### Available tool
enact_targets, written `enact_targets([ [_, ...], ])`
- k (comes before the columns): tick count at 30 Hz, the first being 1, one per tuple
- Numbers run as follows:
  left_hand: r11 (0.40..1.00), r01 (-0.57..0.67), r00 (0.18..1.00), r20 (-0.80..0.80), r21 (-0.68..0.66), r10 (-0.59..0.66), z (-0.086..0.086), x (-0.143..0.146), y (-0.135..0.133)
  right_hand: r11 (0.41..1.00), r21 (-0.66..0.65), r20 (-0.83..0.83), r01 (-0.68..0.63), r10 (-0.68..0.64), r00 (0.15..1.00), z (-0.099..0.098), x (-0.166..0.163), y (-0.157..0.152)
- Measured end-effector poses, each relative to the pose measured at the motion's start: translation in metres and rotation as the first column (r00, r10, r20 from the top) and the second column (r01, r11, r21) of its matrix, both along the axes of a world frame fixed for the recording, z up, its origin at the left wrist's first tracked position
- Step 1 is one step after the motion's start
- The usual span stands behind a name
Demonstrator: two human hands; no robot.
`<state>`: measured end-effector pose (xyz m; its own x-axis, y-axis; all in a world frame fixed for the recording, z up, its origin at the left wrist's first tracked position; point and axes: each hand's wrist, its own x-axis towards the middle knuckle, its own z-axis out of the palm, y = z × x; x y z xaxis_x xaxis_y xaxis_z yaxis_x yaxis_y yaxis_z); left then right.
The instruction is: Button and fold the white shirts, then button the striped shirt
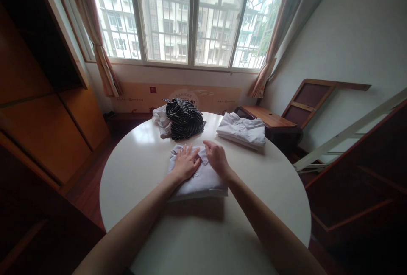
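A light-coloured folded shirt with a collar and buttons lies flat on the white round table. My left hand rests palm down on its upper part, fingers spread beside the collar. At the right side of the collar is my right hand, its fingers bent together against the fabric; its fingertips are partly hidden. Beyond the hands sits a crumpled black garment with thin white stripes, next to a crumpled white cloth. To the right lies a stack of folded white shirts.
Past the table's far edge stand a printed cardboard panel and a barred window. A wooden side table is at the back right, with a pale ladder-like frame nearby. Wooden cabinets line the left.
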<state>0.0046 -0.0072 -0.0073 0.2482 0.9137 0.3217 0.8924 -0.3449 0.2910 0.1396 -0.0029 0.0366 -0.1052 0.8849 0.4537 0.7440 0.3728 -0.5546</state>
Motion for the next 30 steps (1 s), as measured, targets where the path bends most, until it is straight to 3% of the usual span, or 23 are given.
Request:
enact_targets([
  [3,1.000,-0.006,1.000,-0.010,-0.006,0.006,0.002,0.000,-0.002,0.995,-0.071,0.101,-0.066,0.073,0.992,-0.021,-0.018,-0.008],
  [8,1.000,-0.022,0.999,-0.024,0.010,0.022,-0.001,0.000,-0.001,0.997,0.002,0.095,-0.073,0.072,0.993,-0.051,-0.025,-0.009],
  [11,0.999,-0.020,0.999,0.034,0.045,0.018,-0.003,-0.002,0.001,0.996,-0.011,-0.001,-0.086,0.086,0.996,-0.048,-0.019,-0.009],
  [14,0.988,-0.074,0.986,0.156,0.139,0.052,-0.002,-0.006,0.001,0.999,-0.032,-0.166,0.032,-0.037,0.985,-0.041,-0.012,-0.008],
  [17,0.964,-0.167,0.963,0.242,0.205,0.115,0.002,-0.009,-0.001,0.992,-0.011,-0.213,0.123,-0.122,0.969,-0.038,-0.008,-0.007],
  [22,0.964,-0.205,0.977,0.100,0.168,0.190,0.001,-0.009,-0.001,0.986,0.016,-0.017,0.167,-0.167,0.986,-0.043,-0.009,-0.003],
  [26,0.947,-0.310,0.950,-0.018,0.079,0.313,0.000,-0.004,-0.003,0.981,-0.060,0.228,0.184,-0.166,0.959,-0.045,-0.015,-0.004],
  [30,0.924,-0.381,0.923,-0.074,-0.043,0.377,0.002,-0.003,-0.003,0.963,-0.148,0.372,0.226,-0.158,0.915,-0.045,-0.019,-0.005],
])
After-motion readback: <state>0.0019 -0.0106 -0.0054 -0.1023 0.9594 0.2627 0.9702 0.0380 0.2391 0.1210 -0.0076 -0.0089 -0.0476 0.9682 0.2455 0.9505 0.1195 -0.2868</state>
